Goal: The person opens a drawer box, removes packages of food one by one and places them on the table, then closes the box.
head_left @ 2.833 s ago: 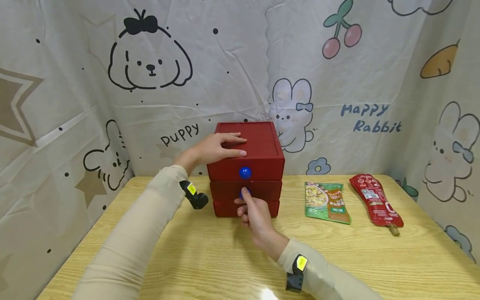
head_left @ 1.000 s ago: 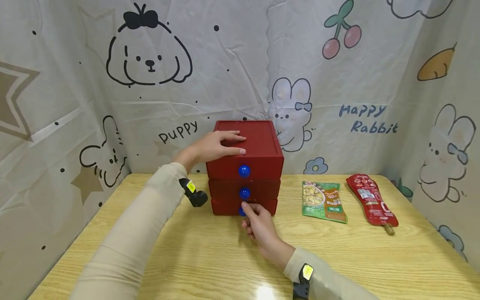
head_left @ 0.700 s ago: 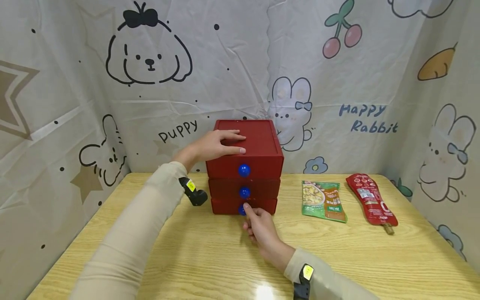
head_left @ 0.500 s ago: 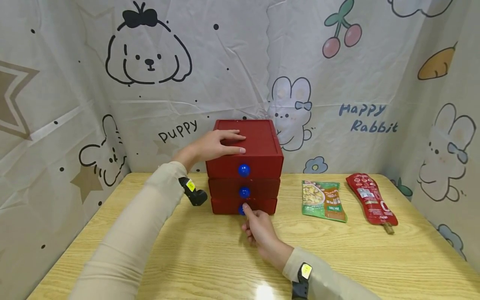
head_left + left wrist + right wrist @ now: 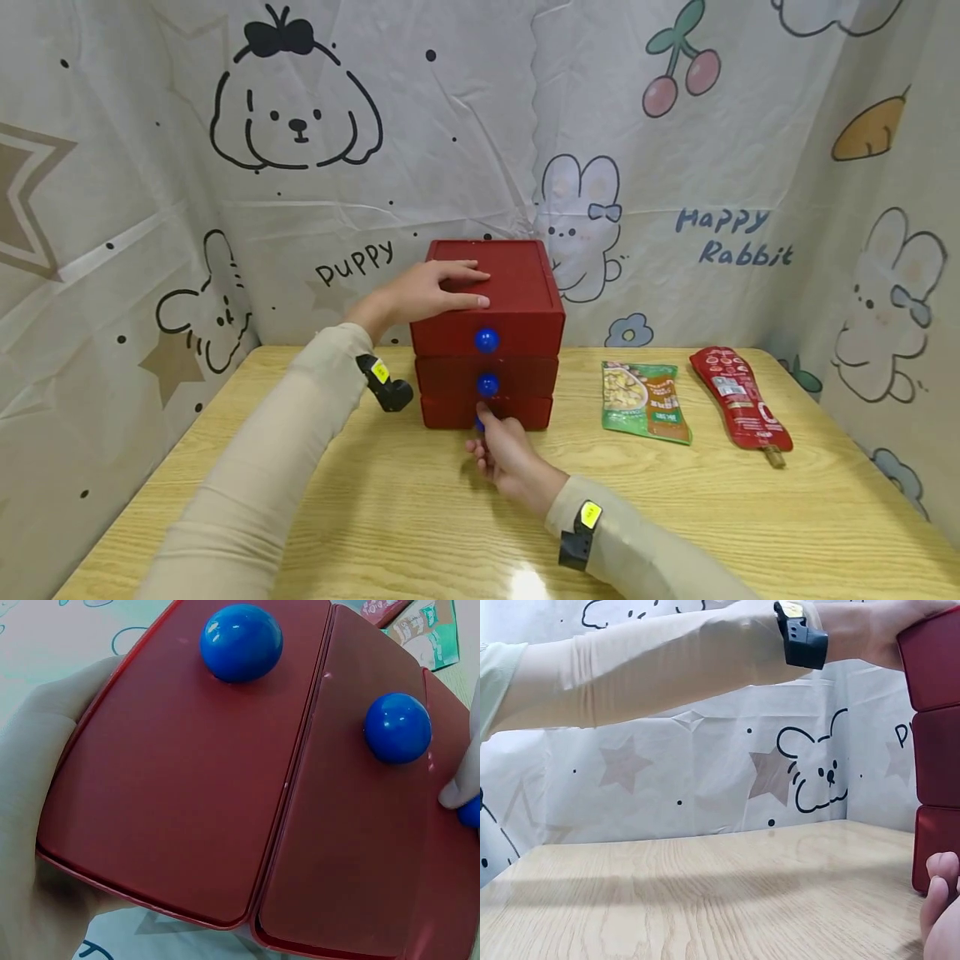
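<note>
A red three-drawer box (image 5: 517, 279) stands mid-table with all its drawers closed. Across its top rests my left hand (image 5: 435, 290), fingers spread and fairly straight. My right hand (image 5: 517, 462) is at the lowest drawer, pinching its blue knob (image 5: 471, 813) with the thumb on top and the fingers curled below; the hand covers most of that knob. The upper blue knob (image 5: 487, 340) and the middle blue knob (image 5: 487, 384) show uncovered above it. In the right wrist view only the right fingers (image 5: 939, 889) appear, near the bottom drawer.
Right of the box, a green and brown food packet (image 5: 647, 403) lies flat on the wooden table (image 5: 375, 517). Beside it is a red spouted pouch (image 5: 741, 400). A printed cloth (image 5: 450, 108) hangs behind and along both sides.
My right hand has gone from the middle knob down to the lowest one, then shifted slightly left with the wrist turned. The left hand has stayed on top.
</note>
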A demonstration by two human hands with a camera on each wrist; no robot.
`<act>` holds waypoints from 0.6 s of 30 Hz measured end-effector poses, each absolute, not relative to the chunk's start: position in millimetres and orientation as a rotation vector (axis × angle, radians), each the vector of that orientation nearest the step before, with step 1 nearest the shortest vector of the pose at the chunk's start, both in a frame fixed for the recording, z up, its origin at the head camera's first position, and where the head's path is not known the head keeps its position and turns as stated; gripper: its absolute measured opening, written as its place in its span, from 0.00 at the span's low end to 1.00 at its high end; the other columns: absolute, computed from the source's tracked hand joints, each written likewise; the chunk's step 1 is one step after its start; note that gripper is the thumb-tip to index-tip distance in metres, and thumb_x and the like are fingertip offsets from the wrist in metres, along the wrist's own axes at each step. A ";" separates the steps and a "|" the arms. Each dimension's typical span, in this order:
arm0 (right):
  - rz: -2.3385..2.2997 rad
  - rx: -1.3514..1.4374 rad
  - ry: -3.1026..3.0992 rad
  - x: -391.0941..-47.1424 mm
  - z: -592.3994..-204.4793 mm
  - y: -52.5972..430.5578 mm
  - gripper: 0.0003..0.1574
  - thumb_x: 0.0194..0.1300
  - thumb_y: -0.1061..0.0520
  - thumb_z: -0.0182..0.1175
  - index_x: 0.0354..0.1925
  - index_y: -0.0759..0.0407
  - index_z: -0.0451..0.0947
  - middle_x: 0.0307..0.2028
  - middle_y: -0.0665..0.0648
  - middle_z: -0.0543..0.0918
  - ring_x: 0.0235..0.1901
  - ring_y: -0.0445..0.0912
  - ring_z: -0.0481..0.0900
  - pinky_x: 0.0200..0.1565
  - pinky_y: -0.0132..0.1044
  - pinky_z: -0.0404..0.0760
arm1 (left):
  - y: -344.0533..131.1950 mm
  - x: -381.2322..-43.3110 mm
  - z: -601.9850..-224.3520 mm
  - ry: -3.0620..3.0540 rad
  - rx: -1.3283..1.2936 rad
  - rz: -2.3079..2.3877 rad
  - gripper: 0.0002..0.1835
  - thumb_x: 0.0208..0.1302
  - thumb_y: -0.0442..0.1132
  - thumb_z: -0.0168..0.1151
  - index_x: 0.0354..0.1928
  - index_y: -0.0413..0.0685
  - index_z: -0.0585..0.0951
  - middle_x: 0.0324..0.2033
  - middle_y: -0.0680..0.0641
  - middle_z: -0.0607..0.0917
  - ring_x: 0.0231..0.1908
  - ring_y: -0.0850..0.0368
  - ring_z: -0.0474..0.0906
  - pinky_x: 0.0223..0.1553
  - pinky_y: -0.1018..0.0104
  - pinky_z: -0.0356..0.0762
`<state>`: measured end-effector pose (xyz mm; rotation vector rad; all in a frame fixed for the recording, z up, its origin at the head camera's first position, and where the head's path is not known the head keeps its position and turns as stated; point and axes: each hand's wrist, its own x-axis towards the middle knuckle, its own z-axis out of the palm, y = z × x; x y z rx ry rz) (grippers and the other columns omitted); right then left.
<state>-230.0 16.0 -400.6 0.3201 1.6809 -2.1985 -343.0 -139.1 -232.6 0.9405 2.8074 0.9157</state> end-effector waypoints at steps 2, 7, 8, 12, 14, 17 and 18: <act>-2.217 0.322 1.666 -230.8 -402.3 12.7 0.28 0.72 0.42 0.44 0.44 0.68 0.66 0.18 0.52 0.73 0.13 0.35 0.64 0.16 0.25 0.66 | -140.3 -342.6 -232.5 2.813 0.934 0.910 0.35 0.50 0.70 0.58 0.61 0.68 0.73 0.67 0.60 0.61 0.66 0.60 0.53 0.61 0.57 0.56; -2.241 0.316 1.647 -233.7 -403.8 14.6 0.25 0.72 0.46 0.45 0.43 0.69 0.68 0.17 0.52 0.74 0.13 0.36 0.64 0.15 0.25 0.65 | -139.7 -341.8 -230.2 2.812 0.949 0.923 0.34 0.51 0.69 0.59 0.61 0.66 0.74 0.66 0.58 0.61 0.65 0.59 0.53 0.61 0.56 0.57; -2.241 0.309 1.648 -234.2 -403.8 15.7 0.25 0.71 0.46 0.46 0.43 0.70 0.69 0.17 0.53 0.74 0.13 0.36 0.64 0.15 0.25 0.65 | -139.7 -341.7 -229.9 2.814 0.953 0.923 0.34 0.51 0.68 0.59 0.61 0.66 0.74 0.66 0.58 0.62 0.65 0.58 0.53 0.61 0.55 0.57; -2.226 0.291 1.650 -237.0 -405.6 20.8 0.26 0.68 0.46 0.50 0.42 0.72 0.71 0.17 0.53 0.75 0.12 0.36 0.64 0.15 0.25 0.65 | -140.1 -341.4 -229.7 2.821 0.962 0.901 0.35 0.52 0.69 0.58 0.61 0.66 0.73 0.66 0.57 0.62 0.65 0.58 0.54 0.61 0.55 0.57; -2.219 0.276 1.654 -237.5 -406.0 22.9 0.27 0.67 0.47 0.52 0.42 0.73 0.71 0.17 0.53 0.75 0.12 0.36 0.65 0.15 0.25 0.65 | -140.2 -341.4 -230.2 2.825 0.962 0.887 0.35 0.51 0.69 0.58 0.61 0.66 0.73 0.67 0.58 0.61 0.65 0.58 0.54 0.61 0.54 0.57; -2.216 0.263 1.652 -237.3 -406.8 25.4 0.27 0.66 0.47 0.53 0.43 0.74 0.71 0.16 0.53 0.75 0.12 0.35 0.65 0.15 0.25 0.65 | -139.6 -341.4 -231.4 2.824 0.957 0.884 0.35 0.51 0.70 0.58 0.61 0.67 0.73 0.67 0.58 0.61 0.65 0.58 0.54 0.61 0.54 0.57; -2.214 0.259 1.655 -236.9 -407.0 26.1 0.27 0.66 0.47 0.53 0.43 0.74 0.71 0.16 0.53 0.75 0.12 0.35 0.65 0.15 0.25 0.65 | -139.2 -341.5 -232.0 2.828 0.952 0.878 0.35 0.50 0.70 0.58 0.61 0.67 0.73 0.67 0.58 0.61 0.65 0.59 0.54 0.61 0.55 0.57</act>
